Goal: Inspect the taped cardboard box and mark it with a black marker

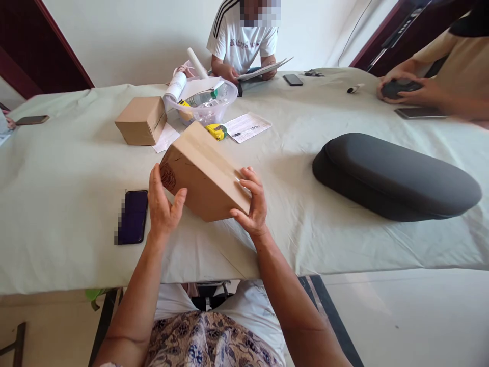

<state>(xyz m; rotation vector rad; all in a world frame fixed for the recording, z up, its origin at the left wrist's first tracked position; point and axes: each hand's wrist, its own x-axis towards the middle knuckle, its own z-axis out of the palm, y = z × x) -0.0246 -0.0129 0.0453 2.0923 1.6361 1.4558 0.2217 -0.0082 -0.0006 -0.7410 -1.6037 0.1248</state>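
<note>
A brown cardboard box (202,173) is tilted between my two hands above the cloth, with tape along its upper face and dark scribbled marks on its left end. My left hand (163,204) supports that left end, its fingers straight and its thumb apart along the near side. Around the right end curls my right hand (252,201), thumb below and fingers over the top. To the left of my left hand lies a dark phone (132,217). Beyond the box are a yellow tape measure (216,132) and a printed sheet (250,127) with a pen.
A second cardboard box (140,121) stands beside a plastic basin (223,104) of bottles and rolls. On the right sits a large dark grey cushion-like object (397,176). One person opposite holds papers (266,69); another at right holds a dark rounded object (401,88).
</note>
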